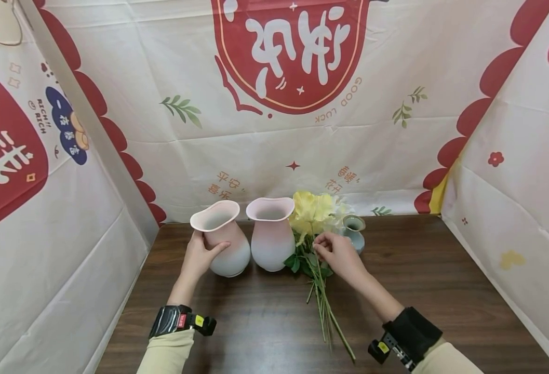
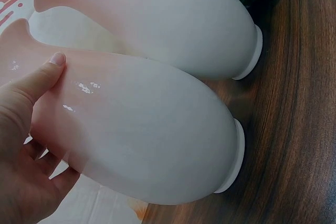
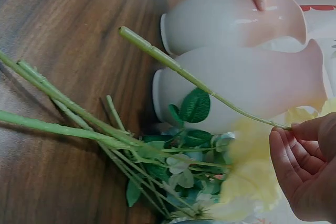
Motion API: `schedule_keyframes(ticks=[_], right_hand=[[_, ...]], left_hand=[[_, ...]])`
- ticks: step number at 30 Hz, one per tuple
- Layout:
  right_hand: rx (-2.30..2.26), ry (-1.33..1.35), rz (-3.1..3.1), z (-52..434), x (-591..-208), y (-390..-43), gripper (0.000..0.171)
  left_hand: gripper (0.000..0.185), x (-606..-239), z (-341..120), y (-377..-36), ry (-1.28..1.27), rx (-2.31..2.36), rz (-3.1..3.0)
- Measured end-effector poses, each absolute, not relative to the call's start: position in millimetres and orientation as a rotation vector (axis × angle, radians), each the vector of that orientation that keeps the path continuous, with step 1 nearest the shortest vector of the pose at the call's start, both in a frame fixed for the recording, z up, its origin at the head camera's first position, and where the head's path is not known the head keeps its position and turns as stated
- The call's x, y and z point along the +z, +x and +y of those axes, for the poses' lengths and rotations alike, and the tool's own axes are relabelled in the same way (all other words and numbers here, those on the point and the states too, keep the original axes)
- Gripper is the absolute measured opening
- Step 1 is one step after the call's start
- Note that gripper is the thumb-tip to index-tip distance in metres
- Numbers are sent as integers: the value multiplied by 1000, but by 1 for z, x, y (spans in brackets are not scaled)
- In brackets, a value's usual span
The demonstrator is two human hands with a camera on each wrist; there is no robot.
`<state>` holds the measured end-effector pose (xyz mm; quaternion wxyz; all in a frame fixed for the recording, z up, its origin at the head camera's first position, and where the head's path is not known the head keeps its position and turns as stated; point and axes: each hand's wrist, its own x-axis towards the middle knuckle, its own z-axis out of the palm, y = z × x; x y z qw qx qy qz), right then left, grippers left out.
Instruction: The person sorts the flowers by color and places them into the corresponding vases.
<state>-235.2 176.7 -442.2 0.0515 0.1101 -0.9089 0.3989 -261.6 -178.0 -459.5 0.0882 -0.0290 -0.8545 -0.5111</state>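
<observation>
Head view: on a dark wood counter (image 1: 255,332), the left hand's (image 1: 199,257) grip is closed on the left vase (image 1: 231,254), just below its rim; the right hand (image 1: 342,257) is over yellow flowers (image 1: 308,208) lying beside the right vase (image 1: 272,244). Left wrist view: thumb on one side, fingers on the other, a balanced hold that should keep the vase steady. Right wrist view: thumb and fingertips pinch one thin green stem (image 3: 181,71); raising it slowly past the loose stems (image 3: 52,127) would likely avoid snagging leaves (image 3: 195,106).
</observation>
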Motion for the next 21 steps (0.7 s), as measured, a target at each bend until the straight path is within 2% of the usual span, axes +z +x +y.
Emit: schedule_keyframes(ticks=[21], right_hand=[[1182, 408, -2629, 172, -404, -242, 8]], left_hand=[[92, -461, -177, -262, -83, -1528, -2546]])
